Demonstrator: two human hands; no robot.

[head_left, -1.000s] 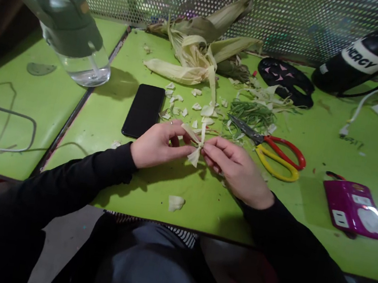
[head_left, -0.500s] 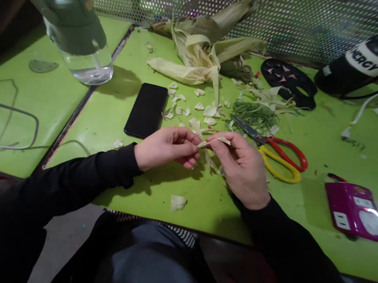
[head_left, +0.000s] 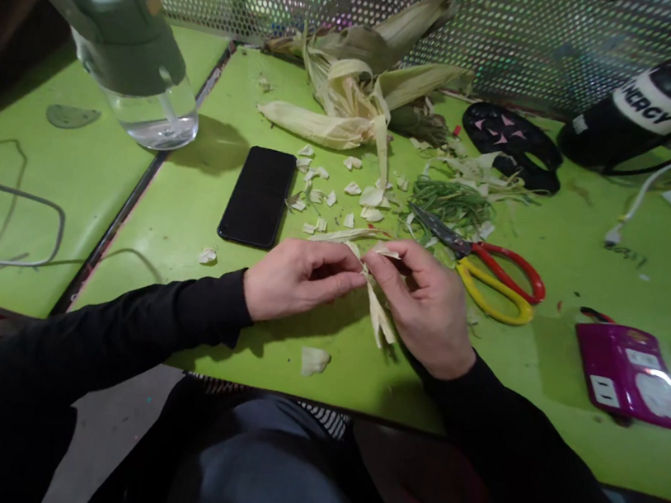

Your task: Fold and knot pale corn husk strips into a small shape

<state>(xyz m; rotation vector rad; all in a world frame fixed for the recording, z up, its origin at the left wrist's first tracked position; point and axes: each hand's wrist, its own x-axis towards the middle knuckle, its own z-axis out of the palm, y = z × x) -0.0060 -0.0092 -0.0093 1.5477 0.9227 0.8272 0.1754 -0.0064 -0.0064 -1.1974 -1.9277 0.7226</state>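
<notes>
Both hands meet over the front of the green table. My left hand (head_left: pixel 307 279) is closed, its thumb and fingertips pinching pale strips of corn husk (head_left: pixel 377 317). From the right, my right hand (head_left: pixel 428 302) pinches the same strips close by. The loose ends hang down between the hands toward the table. What lies right between the fingertips is partly hidden. Just beyond them are a long husk strip (head_left: pixel 347 235) and several small cut husk pieces (head_left: pixel 373 197). Scissors (head_left: pixel 472 258) with one red and one yellow handle lie beside my right hand.
Corn husks (head_left: pixel 359 80) are heaped at the back by a perforated metal screen (head_left: pixel 529 29). A phone (head_left: pixel 258 195), green strands (head_left: pixel 454 206), a black mask-shaped item (head_left: pixel 513 143), a clear-bottomed bottle (head_left: pixel 164 115), a black bottle (head_left: pixel 642 111) and a purple packet (head_left: pixel 636 373) surround the work area.
Both hands have shifted slightly, the left one rightward. A braided-looking bit of husk between the fingertips is now hidden, and the strip ends hang lower and plainer below.
</notes>
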